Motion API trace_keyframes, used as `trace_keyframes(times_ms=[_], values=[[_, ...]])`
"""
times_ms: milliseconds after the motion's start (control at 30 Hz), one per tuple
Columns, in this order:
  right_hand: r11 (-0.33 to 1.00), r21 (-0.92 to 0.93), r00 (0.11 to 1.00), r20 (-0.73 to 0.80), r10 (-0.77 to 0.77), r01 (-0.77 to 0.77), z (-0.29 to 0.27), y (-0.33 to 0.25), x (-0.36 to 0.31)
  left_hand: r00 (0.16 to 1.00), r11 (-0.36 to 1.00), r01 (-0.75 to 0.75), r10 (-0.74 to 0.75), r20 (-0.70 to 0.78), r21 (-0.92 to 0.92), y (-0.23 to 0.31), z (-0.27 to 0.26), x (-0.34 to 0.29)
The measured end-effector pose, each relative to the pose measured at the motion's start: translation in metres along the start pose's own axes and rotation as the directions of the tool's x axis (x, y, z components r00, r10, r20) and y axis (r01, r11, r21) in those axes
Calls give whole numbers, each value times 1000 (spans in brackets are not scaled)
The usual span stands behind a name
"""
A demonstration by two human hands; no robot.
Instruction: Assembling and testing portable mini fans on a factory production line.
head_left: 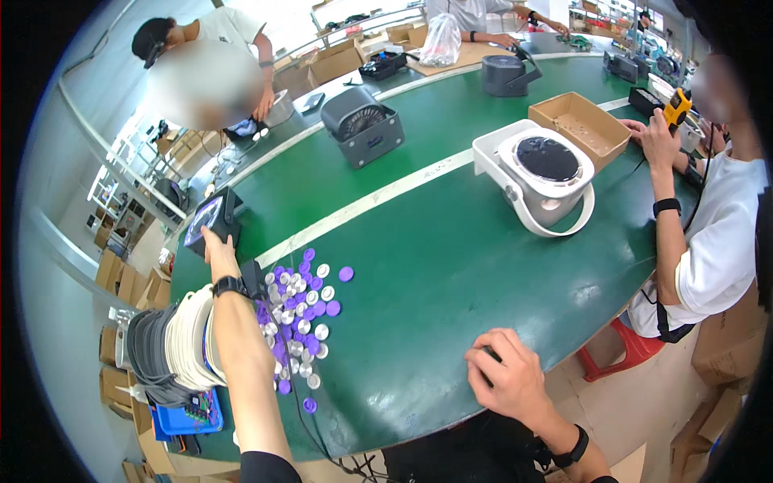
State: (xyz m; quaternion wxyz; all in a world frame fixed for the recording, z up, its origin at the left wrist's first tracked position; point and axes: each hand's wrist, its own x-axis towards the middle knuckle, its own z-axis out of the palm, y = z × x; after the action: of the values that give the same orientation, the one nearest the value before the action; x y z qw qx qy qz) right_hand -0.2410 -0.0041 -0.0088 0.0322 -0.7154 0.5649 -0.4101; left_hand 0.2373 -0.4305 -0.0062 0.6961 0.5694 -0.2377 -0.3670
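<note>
Gripping the edge of a dark device with a glossy face, using the left hand, beyond the pile of purple and silver caps and to its left, on the green table. Curling the fingers of the right hand loosely, well to the right of the pile, with something dark showing between thumb and fingers; cannot tell whether held. Can see coils of grey and cream cable just left of the pile, and a blue tray at the pile's near left. Can also see a white appliance with a looped handle beyond the pile to the right, an open cardboard box farther from the pile on that side, and a dark fan well beyond the pile. Can make out, far right of the pile, a co-worker's hand holding a yellow tool.
</note>
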Motion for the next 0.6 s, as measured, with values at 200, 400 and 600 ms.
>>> trace_keyframes(times_ms=[200, 400, 600], values=[[996, 66, 997, -62, -51, 55, 1, -3, 1, 847, 475, -531, 336, 412, 702, 68, -53, 48], [993, 47, 992, -72, -107, 110, 0, -10, -16, 499, 276, -738, -392, 773, 616, 133, -14, -103], [924, 360, 986, -147, -76, 125, 5, 20, -30, 115, 128, -979, -301, 947, 160, 111, -64, -363]])
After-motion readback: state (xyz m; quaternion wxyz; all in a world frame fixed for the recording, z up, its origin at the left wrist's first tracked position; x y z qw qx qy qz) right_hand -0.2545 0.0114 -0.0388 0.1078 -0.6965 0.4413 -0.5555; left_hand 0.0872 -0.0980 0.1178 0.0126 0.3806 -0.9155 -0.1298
